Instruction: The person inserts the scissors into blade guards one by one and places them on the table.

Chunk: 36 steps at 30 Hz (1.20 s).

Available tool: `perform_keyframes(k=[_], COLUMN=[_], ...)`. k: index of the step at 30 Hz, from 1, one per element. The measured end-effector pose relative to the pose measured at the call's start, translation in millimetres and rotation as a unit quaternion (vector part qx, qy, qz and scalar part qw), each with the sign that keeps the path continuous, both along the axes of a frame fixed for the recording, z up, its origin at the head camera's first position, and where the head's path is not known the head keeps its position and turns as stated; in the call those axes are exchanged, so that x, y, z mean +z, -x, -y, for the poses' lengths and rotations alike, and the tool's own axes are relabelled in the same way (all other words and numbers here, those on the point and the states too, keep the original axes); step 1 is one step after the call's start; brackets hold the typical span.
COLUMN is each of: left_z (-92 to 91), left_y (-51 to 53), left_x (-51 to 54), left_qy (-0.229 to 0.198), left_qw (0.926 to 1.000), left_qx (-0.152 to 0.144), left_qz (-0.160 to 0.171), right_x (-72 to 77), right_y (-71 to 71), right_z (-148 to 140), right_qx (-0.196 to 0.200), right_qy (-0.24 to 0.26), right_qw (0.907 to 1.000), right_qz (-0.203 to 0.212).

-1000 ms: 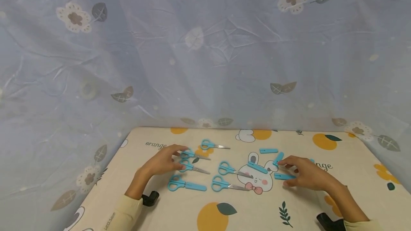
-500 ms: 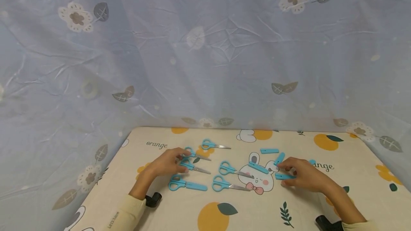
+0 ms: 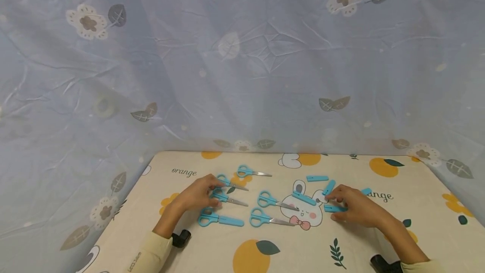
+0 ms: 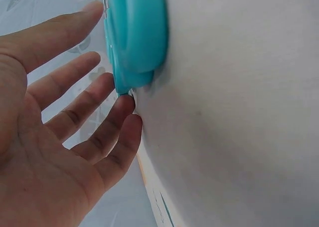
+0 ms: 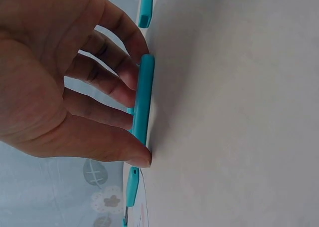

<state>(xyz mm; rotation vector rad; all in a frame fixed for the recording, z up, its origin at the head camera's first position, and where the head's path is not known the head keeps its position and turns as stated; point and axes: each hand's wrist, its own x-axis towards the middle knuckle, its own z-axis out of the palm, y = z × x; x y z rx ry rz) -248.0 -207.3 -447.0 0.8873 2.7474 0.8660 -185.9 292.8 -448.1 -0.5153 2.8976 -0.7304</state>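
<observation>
Both of my hands are low over the cream tablecloth [image 3: 295,252], in the lower half of the head view. Left of centre, my left hand [image 3: 195,194] has its fingers spread and loosely bent, gripping nothing. Its fingertips are at the light-blue handles of two bare pairs: the farther scissors [image 3: 232,184] and, just below, the nearer scissors [image 3: 229,199], both blades pointing right. Whether I touch them, I cannot tell. Beneath these lies a capped pair [image 3: 218,218].

Right of centre, my right hand [image 3: 356,208] arches over a light-blue blade cover [image 3: 335,208], thumb below it, fingers above. Nothing looks pinched, and contact is unclear. A slanted cover [image 3: 329,187] lies near the index fingertip; another, the rabbit cover [image 3: 304,198], lies farther left on a printed rabbit face.

Choosing one pair matters, I judge: the two handles sit so close that a wide grasp could drag both. Taking the rings from the left should keep my fingers off the bare blades. For the blade cover, a light pinch across its long edges, ends left free, seems steadiest, without nudging the slanted cover.
</observation>
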Motion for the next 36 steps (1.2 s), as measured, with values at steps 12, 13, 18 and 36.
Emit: perform_keyframes(k=[12,13,18,36], left_z=[-2.9,-3.2,-4.1,-8.8], left_y=[-1.8,-2.2,-2.4,-8.2], left_x=[0.3,0.6,1.4,1.4], left_qy=[0.048,0.051,0.056,0.052], left_qw=[0.9986,0.9984,0.9981,0.9986], left_qx=[-0.017,-0.017,-0.017,0.008], left_qz=[-0.017,-0.017,-0.021,0.005], right_x=[0.2,0.4,0.9,1.9], right_y=[1.4,1.3,-0.1,-0.6], right_z=[2.6,2.4,2.2,-6.6], right_qx=[0.009,0.01,0.01,0.015], right_qy=[-0.006,-0.004,0.007,0.02], right_qw=[0.9998,0.9998,0.9999,0.9997], right_qz=[-0.014,-0.015,-0.01,0.003])
